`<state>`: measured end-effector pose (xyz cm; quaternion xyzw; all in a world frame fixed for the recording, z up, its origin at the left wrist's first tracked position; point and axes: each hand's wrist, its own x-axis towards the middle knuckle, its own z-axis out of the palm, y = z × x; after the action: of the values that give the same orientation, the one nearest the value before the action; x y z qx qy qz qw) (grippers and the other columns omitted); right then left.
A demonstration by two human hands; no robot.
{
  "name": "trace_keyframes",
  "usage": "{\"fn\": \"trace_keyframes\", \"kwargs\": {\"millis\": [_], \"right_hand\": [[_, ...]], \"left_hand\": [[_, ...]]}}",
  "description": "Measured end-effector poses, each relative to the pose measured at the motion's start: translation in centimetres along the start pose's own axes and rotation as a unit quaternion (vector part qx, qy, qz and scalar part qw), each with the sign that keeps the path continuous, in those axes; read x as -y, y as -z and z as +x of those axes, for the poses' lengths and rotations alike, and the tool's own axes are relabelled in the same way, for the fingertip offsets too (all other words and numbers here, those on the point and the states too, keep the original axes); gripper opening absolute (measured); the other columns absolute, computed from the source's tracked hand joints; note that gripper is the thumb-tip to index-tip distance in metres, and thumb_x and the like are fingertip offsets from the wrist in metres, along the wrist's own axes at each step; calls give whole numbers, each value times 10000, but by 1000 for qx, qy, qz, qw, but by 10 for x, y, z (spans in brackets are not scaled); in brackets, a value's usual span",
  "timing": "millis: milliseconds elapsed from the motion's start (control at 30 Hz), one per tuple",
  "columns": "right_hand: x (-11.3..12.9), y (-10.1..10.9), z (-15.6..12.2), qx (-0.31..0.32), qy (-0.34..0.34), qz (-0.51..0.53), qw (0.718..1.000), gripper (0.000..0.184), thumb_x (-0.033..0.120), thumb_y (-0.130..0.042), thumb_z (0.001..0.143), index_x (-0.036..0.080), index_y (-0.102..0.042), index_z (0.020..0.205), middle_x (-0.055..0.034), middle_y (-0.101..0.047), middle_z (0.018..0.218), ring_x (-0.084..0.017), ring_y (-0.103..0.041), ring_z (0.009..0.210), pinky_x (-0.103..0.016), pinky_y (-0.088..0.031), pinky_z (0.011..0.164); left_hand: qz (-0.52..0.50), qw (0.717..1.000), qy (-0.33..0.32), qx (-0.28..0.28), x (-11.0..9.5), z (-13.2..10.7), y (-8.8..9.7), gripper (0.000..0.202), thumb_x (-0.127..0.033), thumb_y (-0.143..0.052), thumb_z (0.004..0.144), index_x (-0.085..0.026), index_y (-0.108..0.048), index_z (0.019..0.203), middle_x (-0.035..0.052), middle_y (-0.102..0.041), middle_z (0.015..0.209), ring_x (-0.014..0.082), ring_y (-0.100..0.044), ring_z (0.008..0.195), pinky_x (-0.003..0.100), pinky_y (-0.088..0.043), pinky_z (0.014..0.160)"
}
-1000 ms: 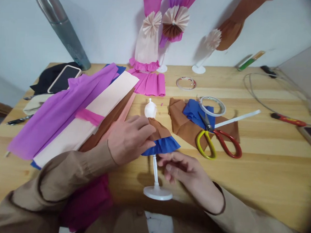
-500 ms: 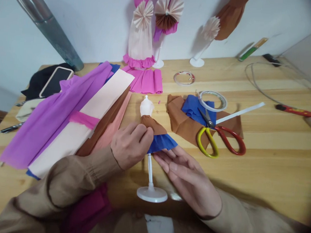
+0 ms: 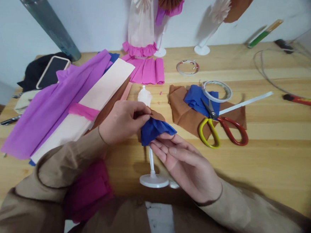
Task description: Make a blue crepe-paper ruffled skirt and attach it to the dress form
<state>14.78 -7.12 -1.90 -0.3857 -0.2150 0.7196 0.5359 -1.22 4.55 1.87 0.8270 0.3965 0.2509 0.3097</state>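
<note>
A small white dress form (image 3: 145,96) stands upright on a thin post with a round white base (image 3: 154,181). Around its lower part hangs a brown crepe-paper skirt (image 3: 157,116) with a blue ruffle (image 3: 156,130) along the hem. My left hand (image 3: 125,121) is closed at the skirt's left side, thumb and forefinger pinching the brown paper near the waist. From the right, my right hand (image 3: 185,164) reaches under the ruffle, palm up and fingers stretched out. Its fingertips touch the lower edge of the blue paper.
Scissors (image 3: 210,129) lie on brown and blue paper scraps at the right, beside a tape roll (image 3: 218,91). Purple crepe paper (image 3: 66,99) and other sheets cover the left. Decorated dress forms (image 3: 142,26) stand by the wall. A phone (image 3: 53,72) lies at the left.
My left hand has turned from a fist over the skirt into a pinch at its waist. The blue ruffle now spreads further left and its folds have shifted. The view has tilted down slightly.
</note>
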Motion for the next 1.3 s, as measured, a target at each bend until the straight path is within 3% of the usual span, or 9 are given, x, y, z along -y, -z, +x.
{"fn": "trace_keyframes", "kwargs": {"millis": [100, 200, 333, 467, 600, 767, 1033, 1167, 1300], "right_hand": [[-2, 0, -5, 22, 37, -53, 998, 129, 155, -656, 724, 274, -685, 764, 12, -696, 1014, -201, -615, 1125, -455, -377, 1110], [-2, -2, -8, 44, 72, -189, 978, 322, 132, -633, 742, 317, -702, 996, 1, -595, 1268, -216, -569, 1191, -452, -415, 1075], [4, -8, -1, 64, 136, -387, 910, 537, 138, -536, 820, 293, -527, 1334, -72, -574, 1209, -196, -620, 1014, -413, -522, 936], [7, -9, 15, 52, 203, -520, 828, 524, 131, -494, 820, 181, -531, 1340, -123, -566, 1187, -214, -596, 938, -418, -535, 863], [1, -2, 26, 19, 250, -540, 804, 488, 145, -516, 805, 138, -572, 1290, -132, -608, 1085, -230, -597, 898, -429, -536, 822], [-5, 0, 24, -3, 261, -509, 820, 469, 146, -504, 830, 169, -565, 1295, -136, -612, 1166, -248, -607, 984, -457, -523, 863], [-5, -13, 30, 15, 287, -517, 806, 462, 116, -490, 814, 175, -598, 1260, -128, -569, 1278, -264, -495, 1246, -480, -401, 1060], [-5, -16, 29, 22, 234, -435, 869, 512, 139, -506, 805, 175, -546, 1315, -97, -635, 1038, -208, -630, 858, -415, -538, 796], [-4, -21, 28, 53, 140, -334, 931, 614, 138, -517, 787, 152, -439, 1396, 7, -584, 646, -151, -563, 599, -304, -479, 556]], "left_hand": [[-33, 999, 23, 12, 6, 5, 2, 145, -180, -590, 755, -121, -717, 792, 17, -686, 671, 110, -571, 588, 229, -445, 556], [-35, 999, 22, 13, 7, 6, 1, 148, -164, -575, 753, -115, -712, 776, 16, -662, 644, 108, -556, 583, 234, -434, 558], [-19, 1000, 7, 3, 7, 6, 0, 146, -149, -569, 754, -113, -709, 779, 13, -641, 629, 111, -550, 591, 242, -429, 573], [-3, 1000, -9, -3, 8, 7, 1, 143, -149, -573, 748, -105, -707, 775, 5, -630, 619, 104, -541, 589, 232, -415, 566], [4, 1000, -20, -5, 11, 8, 5, 133, -169, -574, 748, -123, -699, 751, -8, -624, 597, 93, -533, 567, 219, -409, 556], [13, 1000, -20, -13, 12, 9, 7, 127, -160, -577, 748, -135, -701, 754, -5, -630, 603, 101, -542, 573, 228, -414, 564], [47, 999, -18, -1, 7, 6, 8, 167, -171, -562, 763, -138, -719, 809, 10, -665, 669, 112, -573, 626, 242, -450, 637], [61, 998, -19, 3, 7, 6, 10, 167, -181, -552, 778, -142, -711, 810, 2, -667, 679, 107, -578, 630, 239, -452, 649], [81, 997, -13, 13, 7, 6, 12, 158, -185, -552, 787, -160, -705, 818, -4, -675, 696, 112, -591, 647, 236, -450, 647]]}}
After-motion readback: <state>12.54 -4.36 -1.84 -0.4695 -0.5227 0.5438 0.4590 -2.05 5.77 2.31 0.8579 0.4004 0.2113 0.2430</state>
